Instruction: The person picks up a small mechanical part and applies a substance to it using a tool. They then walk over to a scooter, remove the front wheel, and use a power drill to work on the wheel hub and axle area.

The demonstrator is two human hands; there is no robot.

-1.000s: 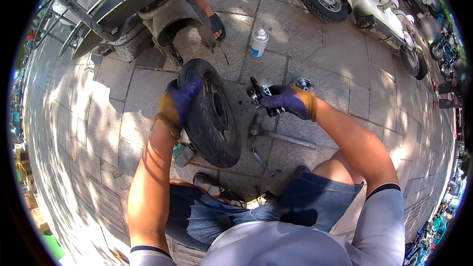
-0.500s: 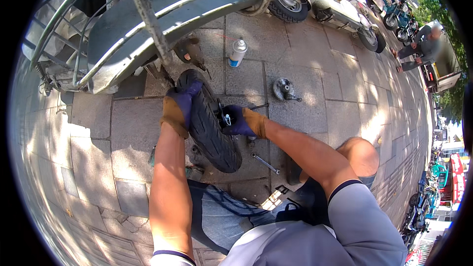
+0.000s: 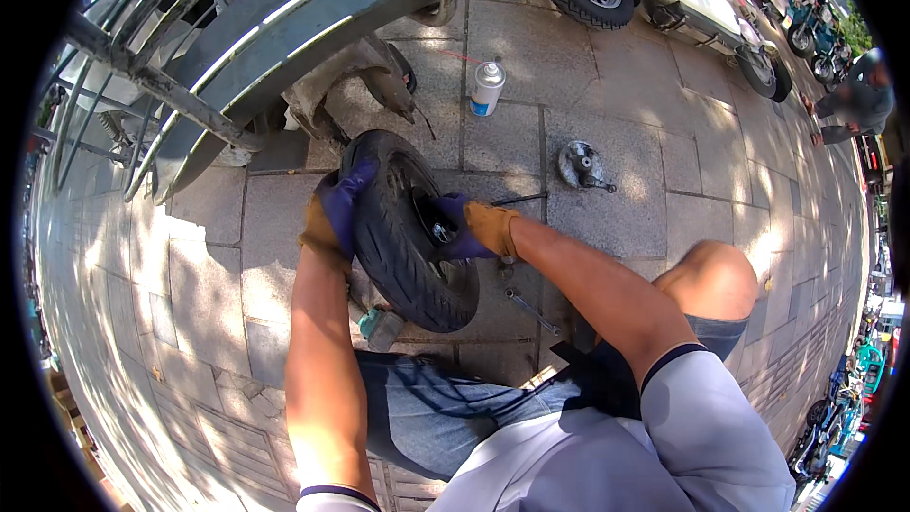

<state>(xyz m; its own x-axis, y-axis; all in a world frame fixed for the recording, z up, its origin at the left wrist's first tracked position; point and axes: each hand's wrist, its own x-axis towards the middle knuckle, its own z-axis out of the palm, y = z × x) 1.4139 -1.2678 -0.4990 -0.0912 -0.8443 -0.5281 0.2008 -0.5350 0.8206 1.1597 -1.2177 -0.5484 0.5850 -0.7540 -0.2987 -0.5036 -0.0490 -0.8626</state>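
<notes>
A scooter wheel with a black treaded tyre [image 3: 389,256] stands tilted on the paving in front of me. My left hand [image 3: 334,211], in a purple and brown work glove, is closed round the tyre's upper left side. My right hand [image 3: 474,228], gloved alike, reaches into the wheel's open side, fingers curled at the hub. Some fingertips are hidden inside the rim. A small shiny metal part [image 3: 440,232] shows beside those fingers. Just beyond the right glove, a dark rod-like tool [image 3: 519,199] lies on the ground. A combination wrench [image 3: 533,311] rests below my right forearm.
A white spray can [image 3: 487,89] stands upright ahead. Right of it lies a round metal brake plate [image 3: 583,166]. A grey-green block-like object [image 3: 382,329] sits by my left knee. Metal railings [image 3: 171,95] and a grey vehicle platform [image 3: 332,28] fill the upper left. Parked scooters [image 3: 682,0] line the upper right.
The wheel has turned so more of its open side and rim faces me. Both hands have kept their places on it. My view has shifted, and the grey-green object shows more.
</notes>
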